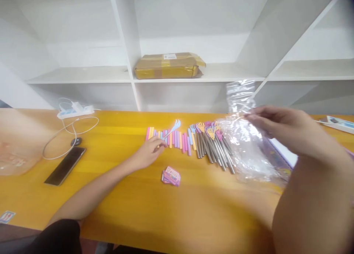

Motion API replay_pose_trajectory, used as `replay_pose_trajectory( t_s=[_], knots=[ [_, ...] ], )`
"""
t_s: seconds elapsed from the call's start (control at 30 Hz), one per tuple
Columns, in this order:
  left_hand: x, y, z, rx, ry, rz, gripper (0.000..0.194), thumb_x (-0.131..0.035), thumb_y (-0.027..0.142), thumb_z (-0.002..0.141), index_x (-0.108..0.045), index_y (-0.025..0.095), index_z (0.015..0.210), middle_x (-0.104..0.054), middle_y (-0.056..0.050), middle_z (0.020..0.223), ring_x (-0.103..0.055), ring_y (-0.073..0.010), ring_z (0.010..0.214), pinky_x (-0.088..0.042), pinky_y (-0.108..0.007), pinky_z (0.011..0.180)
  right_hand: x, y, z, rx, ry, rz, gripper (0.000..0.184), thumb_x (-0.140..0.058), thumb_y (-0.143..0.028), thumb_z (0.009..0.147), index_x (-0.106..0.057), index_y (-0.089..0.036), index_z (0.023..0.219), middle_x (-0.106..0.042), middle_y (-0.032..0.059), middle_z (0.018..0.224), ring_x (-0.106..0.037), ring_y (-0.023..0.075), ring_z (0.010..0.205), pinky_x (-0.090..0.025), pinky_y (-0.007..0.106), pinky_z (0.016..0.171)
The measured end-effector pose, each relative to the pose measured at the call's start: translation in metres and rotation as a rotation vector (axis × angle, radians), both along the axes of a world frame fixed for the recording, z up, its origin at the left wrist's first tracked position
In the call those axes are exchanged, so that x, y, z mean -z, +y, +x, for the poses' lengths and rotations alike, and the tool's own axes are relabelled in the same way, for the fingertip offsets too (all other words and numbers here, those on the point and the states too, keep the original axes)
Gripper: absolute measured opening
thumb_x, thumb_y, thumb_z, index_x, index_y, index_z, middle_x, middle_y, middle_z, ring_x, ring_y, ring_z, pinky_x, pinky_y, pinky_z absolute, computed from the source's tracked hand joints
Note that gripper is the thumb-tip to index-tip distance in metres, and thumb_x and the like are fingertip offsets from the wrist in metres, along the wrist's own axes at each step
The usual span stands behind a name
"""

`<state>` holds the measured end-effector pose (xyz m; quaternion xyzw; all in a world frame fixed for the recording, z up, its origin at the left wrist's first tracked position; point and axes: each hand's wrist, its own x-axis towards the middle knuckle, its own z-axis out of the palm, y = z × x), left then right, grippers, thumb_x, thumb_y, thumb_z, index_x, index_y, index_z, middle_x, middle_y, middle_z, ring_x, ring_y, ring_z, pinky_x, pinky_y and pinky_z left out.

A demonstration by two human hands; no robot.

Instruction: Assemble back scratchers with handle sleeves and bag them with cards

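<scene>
My left hand (146, 152) is closed around the metal stem of a back scratcher (175, 126) with a light blue, hand-shaped head. It hovers over the left part of a row of pink, yellow, purple and blue handle sleeves (177, 140). At the right, my right hand (287, 130) pinches a clear plastic bag (245, 147) near its upper part. Between the row and the bag lies a pile of back scratchers (214, 150) with silver stems and colored heads. A small stack of pink printed cards (171, 176) rests in front of the row.
A black phone (65, 166), a dark mouse-like object (76, 141), a white cable and a power strip (76, 110) occupy the table's left side. Behind stands a white shelf (99, 75) holding a taped cardboard box (168, 66). Another power strip (341, 123) lies far right.
</scene>
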<state>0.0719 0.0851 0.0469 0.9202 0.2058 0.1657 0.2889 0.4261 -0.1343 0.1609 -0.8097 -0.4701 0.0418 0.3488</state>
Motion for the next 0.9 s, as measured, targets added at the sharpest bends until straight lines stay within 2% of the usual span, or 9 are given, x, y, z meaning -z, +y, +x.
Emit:
replay_pose_trajectory(
  t_s=[0.07,0.17,0.3,0.37,0.43,0.53,0.63,0.73,0.9],
  knots=[
    [-0.005,-0.011,0.000,0.035,-0.015,-0.124,0.030,-0.050,0.041,0.109,-0.074,0.026,0.116,-0.070,-0.008,0.115,-0.066,-0.0236,0.110,-0.053,-0.041,0.103,0.004,0.018,-0.040,-0.163,0.257,0.070,0.052,-0.071,-0.075,0.086,-0.074,-0.025,0.097,-0.062,0.0030,0.069,-0.052,0.0142,0.056,-0.040,0.030,0.052],
    [-0.005,-0.027,0.002,0.113,-0.074,-0.314,0.039,-0.054,0.054,0.106,-0.075,0.024,0.119,-0.071,-0.009,0.118,-0.065,-0.0254,0.113,-0.051,-0.041,0.104,0.020,0.049,-0.095,-0.387,0.474,0.072,0.049,-0.075,-0.070,0.084,-0.070,-0.021,0.092,-0.062,0.0011,0.067,-0.052,0.0121,0.053,-0.040,0.028,0.050],
    [0.005,-0.040,0.005,0.113,-0.116,-0.527,0.044,-0.070,0.063,0.095,-0.079,0.020,0.096,-0.073,-0.007,0.104,-0.066,-0.0256,0.104,-0.052,-0.037,0.097,0.048,0.077,-0.142,-0.596,0.744,0.132,0.052,-0.070,-0.071,0.090,-0.070,-0.020,0.101,-0.066,0.0025,0.072,-0.058,0.0136,0.058,-0.046,0.028,0.053],
    [0.007,-0.042,0.005,0.056,-0.135,-0.554,0.044,-0.073,0.063,0.091,-0.077,0.020,0.084,-0.072,-0.007,0.103,-0.065,-0.0275,0.110,-0.051,-0.037,0.099,0.062,0.085,-0.152,-0.589,0.880,0.228,0.057,-0.063,-0.076,0.092,-0.067,-0.019,0.090,-0.063,0.0029,0.070,-0.057,0.0138,0.059,-0.044,0.027,0.052],
    [0.006,-0.041,0.004,-0.007,-0.151,-0.539,0.043,-0.075,0.063,0.089,-0.076,0.021,0.080,-0.070,-0.008,0.104,-0.061,-0.0308,0.122,-0.049,-0.040,0.104,0.076,0.092,-0.159,-0.526,0.998,0.292,0.062,-0.059,-0.080,0.093,-0.058,-0.020,0.076,-0.054,0.0010,0.064,-0.050,0.0120,0.054,-0.036,0.026,0.047],
    [0.001,-0.041,0.002,-0.052,-0.160,-0.520,0.040,-0.077,0.061,0.087,-0.076,0.023,0.079,-0.068,-0.008,0.101,-0.057,-0.0319,0.128,-0.047,-0.041,0.108,0.092,0.099,-0.168,-0.506,1.126,0.265,0.059,-0.068,-0.077,0.088,-0.054,-0.021,0.078,-0.052,-0.0013,0.068,-0.049,0.0115,0.056,-0.035,0.025,0.049],
    [0.001,-0.042,0.003,-0.027,-0.140,-0.570,0.042,-0.076,0.060,0.087,-0.071,0.020,0.075,-0.066,-0.004,0.088,-0.063,-0.0240,0.098,-0.050,-0.035,0.089,0.101,0.102,-0.178,-0.535,1.112,0.268,0.047,-0.078,-0.065,0.086,-0.064,-0.021,0.098,-0.059,-0.0009,0.082,-0.055,0.0126,0.070,-0.046,0.027,0.064],
    [0.007,-0.045,0.005,0.006,-0.102,-0.676,0.044,-0.075,0.060,0.087,-0.069,0.018,0.076,-0.061,0.000,0.073,-0.054,-0.0159,0.069,-0.045,-0.029,0.068,0.107,0.103,-0.183,-0.529,1.028,0.279,0.043,-0.080,-0.058,0.085,-0.067,-0.021,0.102,-0.063,0.0009,0.089,-0.057,0.0136,0.080,-0.049,0.030,0.076],
    [0.010,-0.049,0.006,-0.033,-0.063,-0.704,0.043,-0.080,0.058,0.083,-0.071,0.016,0.078,-0.069,-0.003,0.077,-0.062,-0.0179,0.075,-0.049,-0.030,0.074,0.118,0.107,-0.186,-0.502,0.904,0.215,0.051,-0.087,-0.058,0.076,-0.064,-0.020,0.101,-0.067,0.0019,0.088,-0.061,0.0149,0.079,-0.051,0.029,0.073]
  ],
)
